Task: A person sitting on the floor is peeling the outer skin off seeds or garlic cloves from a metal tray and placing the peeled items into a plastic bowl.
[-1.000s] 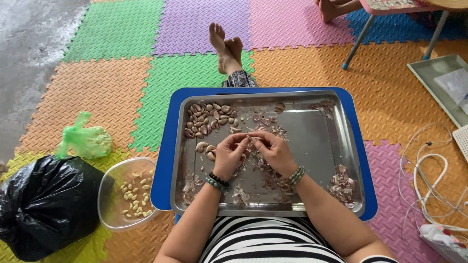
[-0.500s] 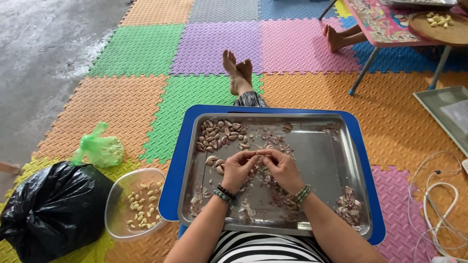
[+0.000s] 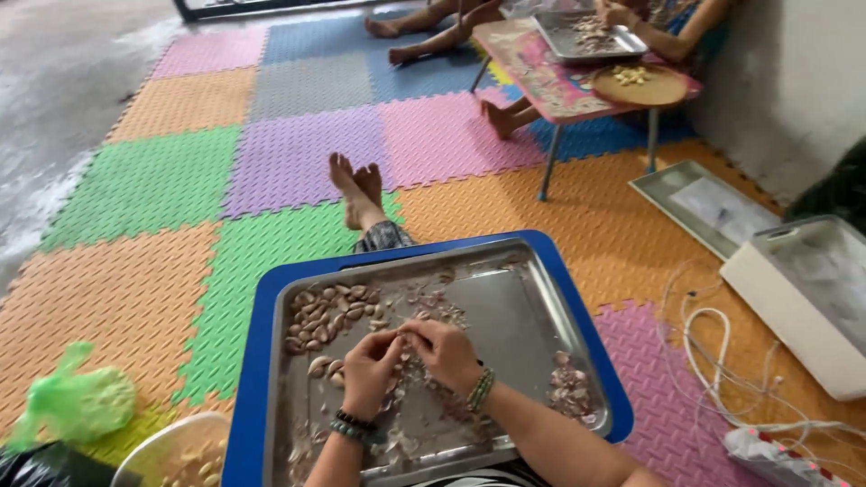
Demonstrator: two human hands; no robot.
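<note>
1. Steel tray (image 3: 532,334): both hands meet mid-tray, as a second ago.
2. Left hand (image 3: 368,372) and right hand (image 3: 448,353) pinch one garlic clove (image 3: 400,337).
3. Unpeeled cloves (image 3: 327,311) crowd the tray's far-left corner.

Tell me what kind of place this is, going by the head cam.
Probably an informal home or small workshop floor used for hand-peeling, likely garlic. Cues: coloured foam mats over concrete, a steel tray of cloves and skins under both hands, left hand and right hand, and other people at a low table with another tray.
</note>
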